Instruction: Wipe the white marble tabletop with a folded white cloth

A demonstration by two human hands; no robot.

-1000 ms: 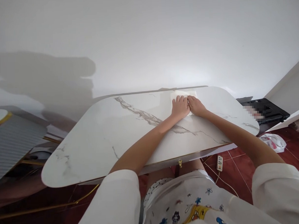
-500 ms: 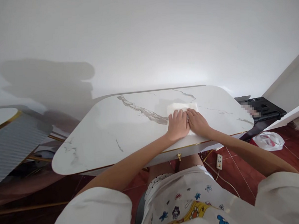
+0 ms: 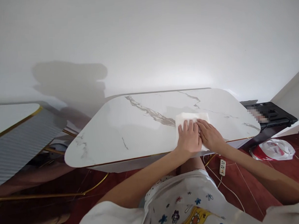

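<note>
On the white marble-patterned tabletop, a white cloth lies near the front edge, right of the middle. It may be cloth or a paper wipe; I cannot tell which. My left hand rests flat on it, fingers stretched forward and slightly apart. Right beside it, my right hand presses on the cloth's right side, its fingers extended and slanting toward the left hand. The two hands touch or nearly touch. The cloth shows beyond the fingertips, and its part beneath the palms is hidden.
A white wall stands behind the table. To the left is a ribbed grey cabinet with gold trim. At right are a black case, a plastic bag and a power strip with its cord on the red floor.
Both hands and the cloth have slid toward me, to the table's front edge, and slightly right. My view has turned a little left, showing more of the cabinet.
</note>
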